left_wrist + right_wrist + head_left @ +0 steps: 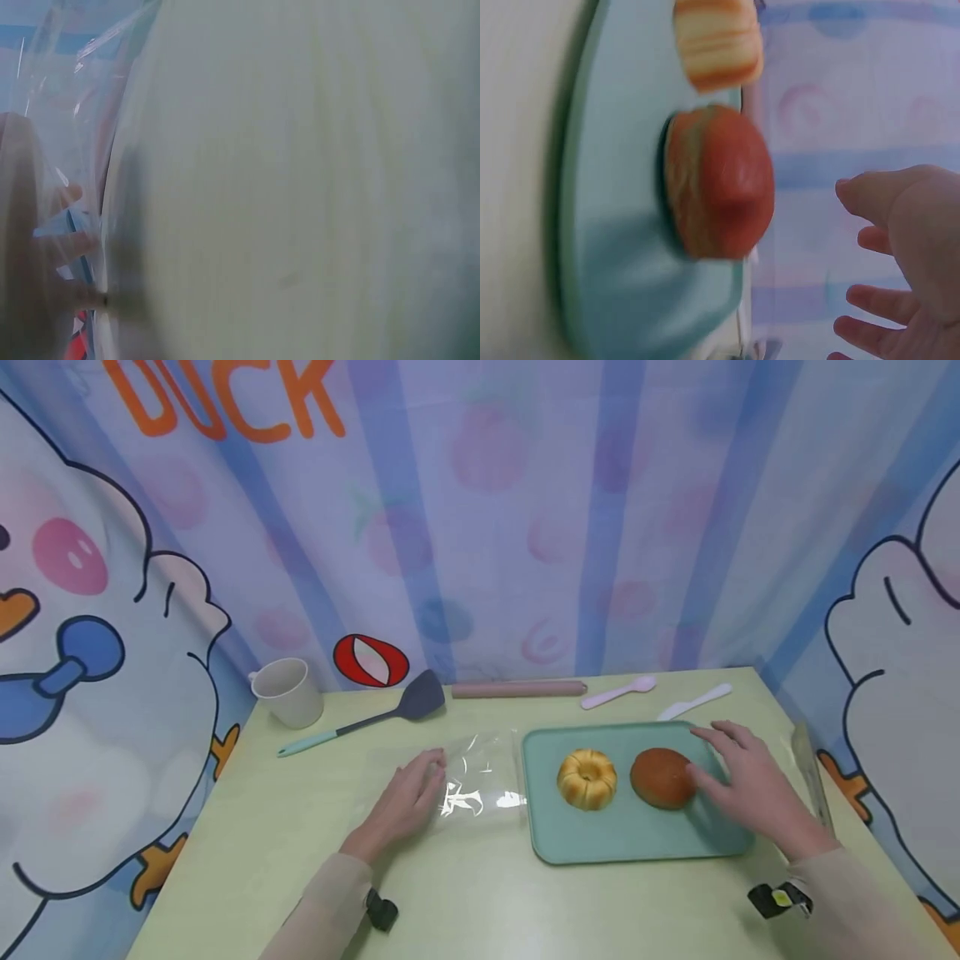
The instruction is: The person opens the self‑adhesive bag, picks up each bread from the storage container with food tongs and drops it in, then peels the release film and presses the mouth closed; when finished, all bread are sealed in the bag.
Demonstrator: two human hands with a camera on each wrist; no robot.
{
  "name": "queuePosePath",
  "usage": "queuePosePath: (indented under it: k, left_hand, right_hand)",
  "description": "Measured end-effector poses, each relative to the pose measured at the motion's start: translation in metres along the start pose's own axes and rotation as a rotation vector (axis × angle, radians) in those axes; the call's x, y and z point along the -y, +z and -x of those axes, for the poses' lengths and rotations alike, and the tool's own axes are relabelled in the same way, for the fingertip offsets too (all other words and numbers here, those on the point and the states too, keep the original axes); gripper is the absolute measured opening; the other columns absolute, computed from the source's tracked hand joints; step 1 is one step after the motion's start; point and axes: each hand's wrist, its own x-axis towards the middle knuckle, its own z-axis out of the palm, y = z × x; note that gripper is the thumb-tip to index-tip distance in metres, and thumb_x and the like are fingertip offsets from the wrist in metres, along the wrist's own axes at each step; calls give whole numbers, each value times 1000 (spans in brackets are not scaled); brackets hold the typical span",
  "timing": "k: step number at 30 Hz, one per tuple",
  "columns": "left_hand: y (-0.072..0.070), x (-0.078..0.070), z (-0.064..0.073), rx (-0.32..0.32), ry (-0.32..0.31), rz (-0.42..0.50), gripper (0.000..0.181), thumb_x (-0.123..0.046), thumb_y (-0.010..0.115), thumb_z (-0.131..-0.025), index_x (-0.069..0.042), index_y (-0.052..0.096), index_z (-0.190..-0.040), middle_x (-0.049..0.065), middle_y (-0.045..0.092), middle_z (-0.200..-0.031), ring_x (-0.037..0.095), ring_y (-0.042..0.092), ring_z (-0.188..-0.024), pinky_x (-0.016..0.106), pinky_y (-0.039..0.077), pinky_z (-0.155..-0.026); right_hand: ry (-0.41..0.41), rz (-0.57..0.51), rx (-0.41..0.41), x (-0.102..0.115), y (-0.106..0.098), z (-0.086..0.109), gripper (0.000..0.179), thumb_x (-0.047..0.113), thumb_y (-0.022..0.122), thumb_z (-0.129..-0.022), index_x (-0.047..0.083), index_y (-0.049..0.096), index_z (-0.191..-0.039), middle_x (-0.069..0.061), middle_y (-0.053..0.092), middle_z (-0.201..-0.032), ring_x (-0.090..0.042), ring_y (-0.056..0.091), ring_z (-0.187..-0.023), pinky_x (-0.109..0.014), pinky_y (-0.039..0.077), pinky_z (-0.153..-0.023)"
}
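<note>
On the left half of the table my left hand (408,793) lies over a clear plastic bag (480,785), its fingers reaching along it. In the left wrist view the bag (82,97) puffs up around the spread fingers (71,247), with the thumb apart from them. My right hand (750,781) hovers over the right end of a green tray (637,843), fingers spread, thumb beside a round brown bun (662,778). The right wrist view shows a gap between that hand (907,247) and the bun (731,180). Left of it sits a yellow ridged, ring-shaped bread (587,779).
Along the back lie a spatula (382,714), a mauve rolling pin (517,689), a pink spoon (618,692) and a white knife (695,702). A beige mug (288,693) stands at the back left. A long metallic utensil (812,777) lies by the right edge.
</note>
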Motion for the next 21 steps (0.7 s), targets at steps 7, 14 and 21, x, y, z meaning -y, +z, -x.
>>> queuePosePath:
  k: [7,14,21]
  left_hand:
    - [-1,0,1,11,-2,28,34,-27,43,-114,-8,56,-138,17,52,-156,37,42,-150,75,20,-119]
    - [0,0,3,9,4,38,31,-26,44,-113,-9,55,-137,17,53,-155,37,43,-149,74,23,-119]
    - [0,-1,1,-1,8,31,33,-27,44,-113,-8,56,-137,17,54,-155,38,44,-149,76,21,-118]
  right_hand:
    - [117,112,-2,-45,-9,29,61,24,76,-96,-4,50,-144,-47,38,-144,-67,37,-128,-83,34,-94]
    - [269,160,84,-72,-18,57,81,34,72,-99,-11,31,-153,-57,26,-143,-76,25,-128,-88,27,-92]
    - [441,124,194,-93,-19,69,113,54,66,-100,-19,0,-157,-60,27,-136,-76,34,-118,-81,38,-91]
